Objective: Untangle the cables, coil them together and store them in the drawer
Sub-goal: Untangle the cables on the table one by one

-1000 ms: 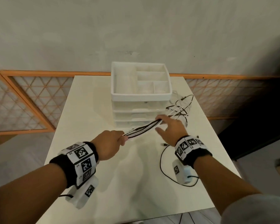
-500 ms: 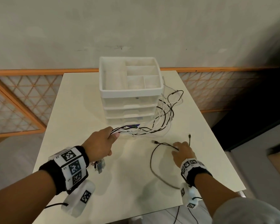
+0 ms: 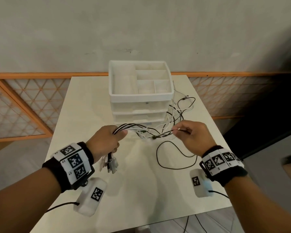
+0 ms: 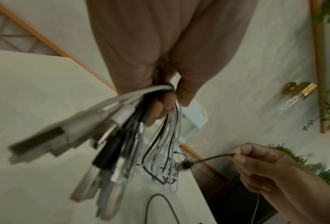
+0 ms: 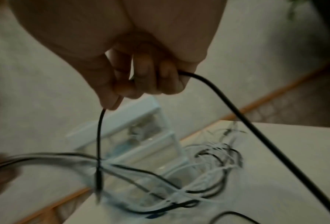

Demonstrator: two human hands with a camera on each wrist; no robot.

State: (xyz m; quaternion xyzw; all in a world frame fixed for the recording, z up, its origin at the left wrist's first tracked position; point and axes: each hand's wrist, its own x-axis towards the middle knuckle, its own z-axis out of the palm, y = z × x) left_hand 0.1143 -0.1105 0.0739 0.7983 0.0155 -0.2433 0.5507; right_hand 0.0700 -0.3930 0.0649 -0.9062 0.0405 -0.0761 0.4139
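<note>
White table (image 3: 94,115), drawer unit (image 3: 139,105) at rear. Your left hand (image 3: 104,142) clenches cables (image 3: 134,127), plugs aligned for coiling; right hand (image 3: 194,133) pinches black cable (image 3: 165,134), prob. to add.
</note>
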